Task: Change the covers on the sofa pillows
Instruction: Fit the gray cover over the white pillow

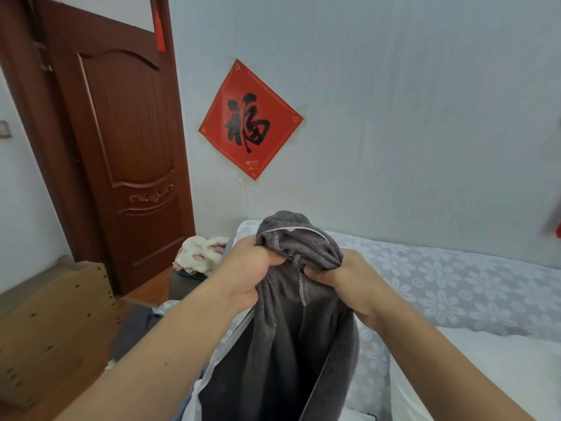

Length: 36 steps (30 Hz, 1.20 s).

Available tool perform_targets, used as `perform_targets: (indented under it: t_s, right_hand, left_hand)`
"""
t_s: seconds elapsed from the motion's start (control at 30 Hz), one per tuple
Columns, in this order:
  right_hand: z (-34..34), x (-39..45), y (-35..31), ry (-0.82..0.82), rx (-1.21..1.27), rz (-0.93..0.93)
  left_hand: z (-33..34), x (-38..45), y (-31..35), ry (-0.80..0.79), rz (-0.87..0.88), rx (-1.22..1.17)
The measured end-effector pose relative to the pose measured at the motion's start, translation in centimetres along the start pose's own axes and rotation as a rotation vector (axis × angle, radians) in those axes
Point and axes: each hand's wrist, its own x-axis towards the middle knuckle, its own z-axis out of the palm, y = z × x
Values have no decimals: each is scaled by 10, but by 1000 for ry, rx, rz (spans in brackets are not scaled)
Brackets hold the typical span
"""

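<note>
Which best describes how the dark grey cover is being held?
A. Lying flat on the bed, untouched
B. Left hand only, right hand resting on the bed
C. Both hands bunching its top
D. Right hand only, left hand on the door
C: the left hand and right hand both clutch the bunched top of the dark grey cover.
</note>
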Motion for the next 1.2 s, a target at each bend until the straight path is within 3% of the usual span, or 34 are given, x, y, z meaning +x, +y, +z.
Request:
perform_targets:
  t_s: [0.1,0.23,0.43,0.53,0.73,0.93,1.07,1.2]
  right_hand:
    - [3,-3,-2,110,-105,-81]
    - [3,-2,-5,169,65,-24]
    - [9,-5,-6,77,266,72]
    - [9,-6,-9,6,422,120]
    - [16,-10,-10,-52,465,143]
    - [17,-15,-11,-155,500,115]
    - [17,-13,-1,-144,456,113]
    - [18,4,35,-56,274,98]
  left_hand:
    - [1,-2,-2,27,-13,-6]
    - [1,-9,-6,-44,-63,6]
    - [-3,-12,-10,-91,-244,-206]
    - [-6,-20,-11,-172,-260,-242]
    - [-5,-35,-20,-326,-319,-424]
    - [2,-54,-44,-483,-271,-531]
    - [2,-52,-49,-451,-283,-499]
    - [-5,-40,-58,-240,-363,-475]
